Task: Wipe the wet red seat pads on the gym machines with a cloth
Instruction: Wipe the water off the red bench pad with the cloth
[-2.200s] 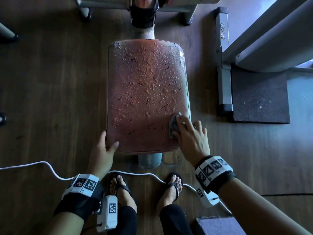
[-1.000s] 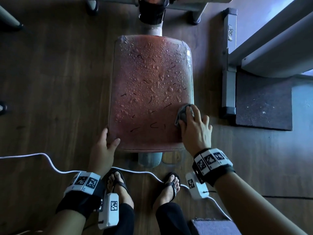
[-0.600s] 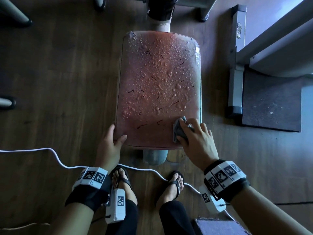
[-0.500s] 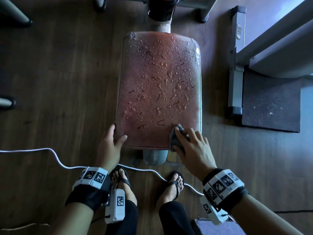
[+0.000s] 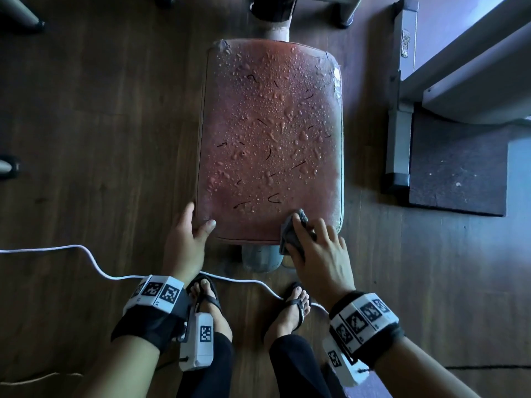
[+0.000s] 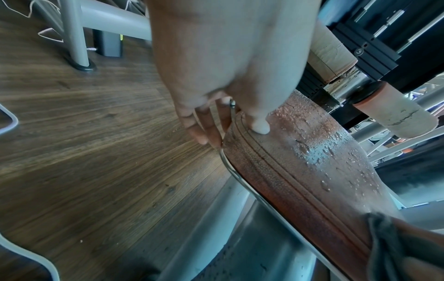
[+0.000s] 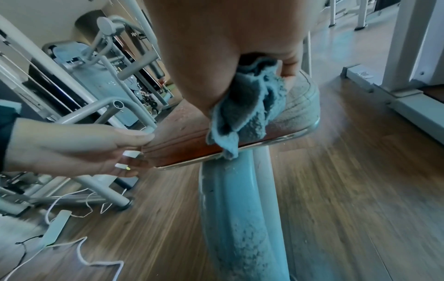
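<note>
Red seat pad (image 5: pixel 270 145) beaded with water. Right hand (image 5: pixel 321 254) bunched around grey cloth (image 5: pixel 291 234) at pad's near right corner. Left hand (image 5: pixel 185 239) clamped on near left corner.

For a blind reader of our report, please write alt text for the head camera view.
Seen from above, a right hand presses a grey cloth on the near right corner of a wet red seat pad. The left hand grips the near left corner; droplets cover most of the pad.
</note>
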Available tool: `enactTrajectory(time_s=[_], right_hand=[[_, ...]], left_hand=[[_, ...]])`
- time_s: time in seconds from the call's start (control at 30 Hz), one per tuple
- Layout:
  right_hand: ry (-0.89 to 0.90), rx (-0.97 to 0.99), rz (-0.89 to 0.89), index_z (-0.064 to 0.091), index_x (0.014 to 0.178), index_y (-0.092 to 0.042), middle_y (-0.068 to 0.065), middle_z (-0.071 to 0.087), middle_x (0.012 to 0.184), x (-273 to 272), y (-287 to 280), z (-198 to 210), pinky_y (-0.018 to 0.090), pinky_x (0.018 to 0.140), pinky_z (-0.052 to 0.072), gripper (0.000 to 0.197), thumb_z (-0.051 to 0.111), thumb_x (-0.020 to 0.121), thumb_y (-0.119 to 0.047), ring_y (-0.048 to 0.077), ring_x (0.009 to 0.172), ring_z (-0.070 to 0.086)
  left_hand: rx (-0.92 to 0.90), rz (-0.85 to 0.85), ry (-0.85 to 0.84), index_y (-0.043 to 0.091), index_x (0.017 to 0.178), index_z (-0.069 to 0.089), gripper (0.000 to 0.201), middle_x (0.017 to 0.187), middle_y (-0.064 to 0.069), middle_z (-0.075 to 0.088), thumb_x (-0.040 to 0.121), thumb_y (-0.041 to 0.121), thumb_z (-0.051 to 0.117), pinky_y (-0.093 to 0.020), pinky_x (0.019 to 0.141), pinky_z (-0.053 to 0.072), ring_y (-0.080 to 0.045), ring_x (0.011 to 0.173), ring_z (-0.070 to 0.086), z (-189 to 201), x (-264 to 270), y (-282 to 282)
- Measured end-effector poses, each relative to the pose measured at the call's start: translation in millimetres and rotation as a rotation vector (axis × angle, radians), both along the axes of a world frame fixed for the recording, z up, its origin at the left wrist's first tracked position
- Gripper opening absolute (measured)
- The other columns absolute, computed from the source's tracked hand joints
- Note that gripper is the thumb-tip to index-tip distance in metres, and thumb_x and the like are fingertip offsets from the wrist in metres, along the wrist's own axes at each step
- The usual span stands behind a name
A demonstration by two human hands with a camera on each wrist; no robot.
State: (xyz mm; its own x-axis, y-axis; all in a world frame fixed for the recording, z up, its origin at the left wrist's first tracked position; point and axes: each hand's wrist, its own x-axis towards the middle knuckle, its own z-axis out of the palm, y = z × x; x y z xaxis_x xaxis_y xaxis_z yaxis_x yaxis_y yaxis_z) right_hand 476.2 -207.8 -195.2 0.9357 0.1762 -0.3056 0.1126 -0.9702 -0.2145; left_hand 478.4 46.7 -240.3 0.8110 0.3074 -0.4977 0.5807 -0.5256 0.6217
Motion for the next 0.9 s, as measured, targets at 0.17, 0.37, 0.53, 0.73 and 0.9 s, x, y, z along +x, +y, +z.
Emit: enactTrajectory(time_s=[0.17, 0.37, 0.53, 0.73, 0.9], right_hand=[[-0.056, -0.001, -0.032, 0.050, 0.139, -0.021, 0.008, 0.051, 0.114, 33.8, 12.6, -5.7, 0.045, 0.075, 0.050, 0.054, 0.048, 0.090, -0.043, 0.030, 0.094, 0.052], [-0.043, 0.011, 0.012, 0.048, 0.140, -0.020, 0.008, 0.051, 0.114, 18.8, 32.9, -1.4, 0.041, 0.073, 0.048, 0.056, 0.046, 0.090, -0.045, 0.028, 0.094, 0.050], [-0.040, 0.030, 0.019, 0.049, 0.138, -0.021, 0.007, 0.051, 0.114, 17.4, 35.8, -1.8, 0.042, 0.074, 0.049, 0.053, 0.057, 0.089, -0.041, 0.028, 0.095, 0.051], [-0.052, -0.005, 0.117, 0.051, 0.137, -0.022, 0.010, 0.052, 0.117, 35.2, 44.0, -4.8, 0.044, 0.075, 0.051, 0.052, 0.055, 0.090, -0.043, 0.031, 0.098, 0.053], [-0.071, 0.018, -0.066, 0.051, 0.138, -0.027, 0.006, 0.051, 0.114, 46.0, 15.9, -9.0, 0.042, 0.078, 0.051, 0.052, 0.059, 0.089, -0.044, 0.028, 0.099, 0.051]], left_hand=[[-0.018, -0.001, -0.019, 0.009, 0.151, 0.034, 0.066, 0.148, -0.013, 0.048, 0.096, 0.036, 0.059, -0.036, 0.106, 0.036, -0.028, 0.136, 0.045, -1.0, -2.5, 1.0], [-0.022, 0.008, -0.028, 0.009, 0.150, 0.038, 0.065, 0.143, -0.013, 0.053, 0.095, 0.037, 0.061, -0.038, 0.105, 0.040, -0.028, 0.132, 0.050, -2.6, -3.3, 1.3], [-0.027, 0.002, -0.036, 0.009, 0.149, 0.039, 0.064, 0.143, -0.012, 0.054, 0.095, 0.037, 0.060, -0.038, 0.105, 0.041, -0.028, 0.132, 0.050, -3.6, -2.8, 3.4], [-0.041, -0.009, -0.039, 0.011, 0.150, 0.036, 0.067, 0.144, -0.011, 0.052, 0.095, 0.043, 0.057, -0.040, 0.104, 0.042, -0.027, 0.132, 0.049, -4.1, -4.7, 4.4], [-0.053, -0.015, -0.037, 0.012, 0.150, 0.037, 0.067, 0.144, -0.010, 0.053, 0.094, 0.043, 0.059, -0.042, 0.105, 0.043, -0.026, 0.131, 0.050, -4.0, -3.9, 6.7]])
